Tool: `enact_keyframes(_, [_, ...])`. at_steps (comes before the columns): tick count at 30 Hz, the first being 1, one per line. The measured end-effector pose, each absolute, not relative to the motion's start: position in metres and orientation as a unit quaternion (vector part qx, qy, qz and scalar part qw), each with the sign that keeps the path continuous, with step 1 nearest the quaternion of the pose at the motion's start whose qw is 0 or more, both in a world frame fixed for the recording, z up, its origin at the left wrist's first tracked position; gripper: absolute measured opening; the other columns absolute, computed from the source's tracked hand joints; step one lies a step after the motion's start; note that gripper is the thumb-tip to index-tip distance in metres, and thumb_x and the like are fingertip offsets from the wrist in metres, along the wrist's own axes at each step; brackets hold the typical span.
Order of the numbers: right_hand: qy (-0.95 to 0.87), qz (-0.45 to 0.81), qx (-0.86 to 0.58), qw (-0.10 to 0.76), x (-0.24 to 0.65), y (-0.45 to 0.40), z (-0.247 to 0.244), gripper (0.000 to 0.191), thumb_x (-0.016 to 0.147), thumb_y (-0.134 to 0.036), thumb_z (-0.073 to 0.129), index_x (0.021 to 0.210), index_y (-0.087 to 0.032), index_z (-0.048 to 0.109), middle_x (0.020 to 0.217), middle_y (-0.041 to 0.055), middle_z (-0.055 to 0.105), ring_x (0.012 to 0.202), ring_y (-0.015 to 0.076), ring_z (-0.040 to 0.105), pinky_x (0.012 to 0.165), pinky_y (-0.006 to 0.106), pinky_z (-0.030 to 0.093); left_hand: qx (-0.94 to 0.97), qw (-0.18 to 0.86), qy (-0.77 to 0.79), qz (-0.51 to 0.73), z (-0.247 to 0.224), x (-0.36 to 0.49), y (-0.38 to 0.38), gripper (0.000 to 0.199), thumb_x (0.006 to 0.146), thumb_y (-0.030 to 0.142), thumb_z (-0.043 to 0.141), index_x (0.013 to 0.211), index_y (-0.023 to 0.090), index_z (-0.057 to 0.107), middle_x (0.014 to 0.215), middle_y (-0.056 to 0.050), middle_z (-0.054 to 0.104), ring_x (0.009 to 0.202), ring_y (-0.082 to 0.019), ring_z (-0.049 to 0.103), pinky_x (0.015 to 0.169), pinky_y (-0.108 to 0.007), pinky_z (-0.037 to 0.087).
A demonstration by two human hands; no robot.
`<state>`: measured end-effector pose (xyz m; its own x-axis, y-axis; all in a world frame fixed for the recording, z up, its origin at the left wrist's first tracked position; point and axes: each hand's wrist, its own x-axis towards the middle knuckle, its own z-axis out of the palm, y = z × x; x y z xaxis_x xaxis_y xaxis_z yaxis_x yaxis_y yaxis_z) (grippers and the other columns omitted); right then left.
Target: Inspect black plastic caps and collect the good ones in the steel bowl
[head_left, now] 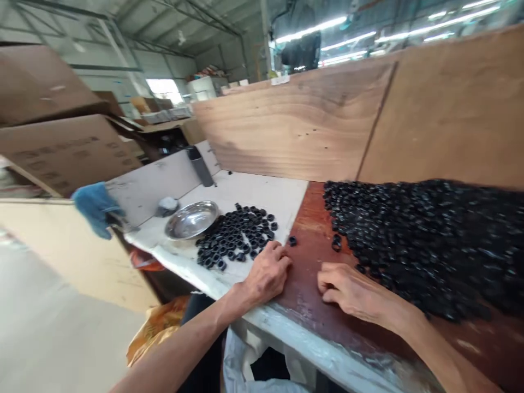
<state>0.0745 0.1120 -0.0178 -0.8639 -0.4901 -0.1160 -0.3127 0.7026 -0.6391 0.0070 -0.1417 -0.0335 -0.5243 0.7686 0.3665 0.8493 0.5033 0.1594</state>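
Note:
My left hand (268, 273) rests at the seam between the white board and the red-brown tabletop, its fingers curled and closed. Whatever it may hold is hidden under the fingers. Just beyond it lies a single black ring-shaped part (292, 240). My right hand (346, 289) is on the red-brown surface with fingers curled in, their contents also hidden. It is close to a large heap of small black parts (426, 234) on the right. A smaller spread of black rings (237, 232) covers part of the white board, beyond my left hand. Two rings (336, 243) sit beside the heap's left edge.
A shiny metal bowl (192, 220) stands left of the smaller spread, near a dark bottle (200, 166). Wooden boards (295, 125) wall off the table's back. A blue cloth (95, 207) hangs at the left corner. Cardboard boxes (61, 153) are stacked beyond. An open white sack (241, 360) hangs below the front edge.

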Motion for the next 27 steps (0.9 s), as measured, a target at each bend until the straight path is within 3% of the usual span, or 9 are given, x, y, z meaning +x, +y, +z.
enact_keyframes(3, [0.936, -0.268, -0.204, 0.101, 0.059, 0.127, -0.037, 0.017, 0.088, -0.018, 0.048, 0.071, -0.017, 0.050, 0.083, 0.0029, 0.057, 0.073, 0.0148, 0.055, 0.071, 0.031, 0.038, -0.447, 0.173, -0.869, -0.122, -0.045, 0.007, -0.156, 0.017, 0.083, 0.003, 0.053, 0.088, 0.013, 0.066, 0.104, -0.013, 0.061, 0.119, -0.031, 0.046, 0.101, -0.044, 0.049])
enact_keyframes(6, [0.953, -0.248, -0.177, 0.005, 0.042, 0.144, -0.056, 0.025, 0.090, -0.031, 0.045, 0.072, -0.019, 0.056, 0.081, 0.0054, 0.057, 0.070, 0.0174, 0.059, 0.066, 0.032, 0.044, -0.404, 0.228, -0.873, -0.152, -0.042, 0.016, -0.168, 0.017, 0.087, 0.008, 0.057, 0.101, 0.013, 0.066, 0.123, -0.013, 0.059, 0.130, -0.031, 0.041, 0.108, -0.045, 0.046])
enact_keyframes(9, [0.946, -0.245, -0.176, -0.115, 0.037, 0.149, -0.065, 0.026, 0.092, -0.042, 0.050, 0.082, -0.021, 0.063, 0.087, 0.0039, 0.061, 0.069, 0.0163, 0.063, 0.061, 0.030, 0.048, -0.330, 0.287, -0.866, -0.241, -0.031, 0.029, -0.193, 0.017, 0.091, 0.016, 0.062, 0.108, 0.017, 0.063, 0.117, -0.009, 0.061, 0.116, -0.023, 0.051, 0.099, -0.039, 0.050])
enact_keyframes(12, [0.923, -0.257, -0.204, -0.202, 0.043, 0.131, -0.064, 0.028, 0.096, -0.051, 0.056, 0.096, -0.024, 0.063, 0.098, 0.0019, 0.064, 0.082, 0.0160, 0.065, 0.072, 0.028, 0.052, -0.196, 0.328, -0.886, -0.263, -0.026, 0.036, -0.236, 0.012, 0.092, 0.023, 0.065, 0.102, 0.019, 0.061, 0.103, -0.006, 0.061, 0.100, -0.019, 0.056, 0.091, -0.038, 0.051])
enact_keyframes(14, [0.908, -0.268, -0.230, -0.226, 0.050, 0.109, -0.060, 0.032, 0.095, -0.053, 0.059, 0.108, -0.024, 0.060, 0.110, 0.0033, 0.063, 0.096, 0.0172, 0.065, 0.085, 0.028, 0.053, -0.079, 0.311, -0.920, -0.226, -0.029, 0.035, -0.269, 0.038, 0.087, 0.041, 0.071, 0.113, 0.016, 0.058, 0.117, -0.011, 0.057, 0.112, -0.025, 0.054, 0.097, -0.043, 0.050])
enact_keyframes(17, [0.922, -0.247, -0.220, -0.202, 0.052, 0.071, -0.056, 0.060, 0.092, -0.062, 0.059, 0.136, -0.022, 0.048, 0.139, 0.0098, 0.052, 0.123, 0.0239, 0.056, 0.103, 0.036, 0.049, 0.006, 0.229, -0.961, -0.155, -0.039, 0.028, -0.307, 0.095, 0.070, 0.070, 0.075, 0.137, 0.009, 0.046, 0.146, -0.025, 0.035, 0.137, -0.041, 0.037, 0.107, -0.055, 0.044])
enact_keyframes(19, [0.943, -0.219, -0.192, -0.158, 0.044, 0.046, -0.056, 0.087, 0.087, -0.072, 0.058, 0.151, -0.020, 0.033, 0.155, 0.0153, 0.034, 0.139, 0.0323, 0.041, 0.110, 0.047, 0.045, 0.002, 0.173, -0.977, -0.126, -0.048, 0.020, -0.317, 0.116, 0.064, 0.078, 0.074, 0.146, 0.004, 0.038, 0.150, -0.030, 0.029, 0.142, -0.046, 0.031, 0.113, -0.059, 0.037])
enact_keyframes(23, [0.971, -0.186, -0.138, -0.065, 0.014, 0.002, -0.065, 0.116, 0.074, -0.079, 0.065, 0.161, -0.022, 0.014, 0.164, 0.0201, 0.009, 0.149, 0.0444, 0.017, 0.113, 0.064, 0.033, -0.058, 0.107, -0.984, -0.134, -0.059, 0.002, -0.308, 0.135, 0.056, 0.081, 0.076, 0.153, 0.000, 0.026, 0.149, -0.037, 0.025, 0.144, -0.050, 0.027, 0.117, -0.058, 0.029])
enact_keyframes(27, [0.967, -0.187, -0.162, -0.052, -0.017, -0.028, -0.079, 0.118, 0.073, -0.084, 0.062, 0.162, -0.024, 0.013, 0.165, 0.0188, 0.008, 0.149, 0.0458, 0.013, 0.112, 0.068, 0.026, -0.112, 0.040, -0.975, -0.186, -0.059, -0.014, -0.284, 0.133, 0.059, 0.077, 0.078, 0.156, 0.007, 0.021, 0.153, -0.038, 0.011, 0.146, -0.054, 0.018, 0.116, -0.063, 0.028])
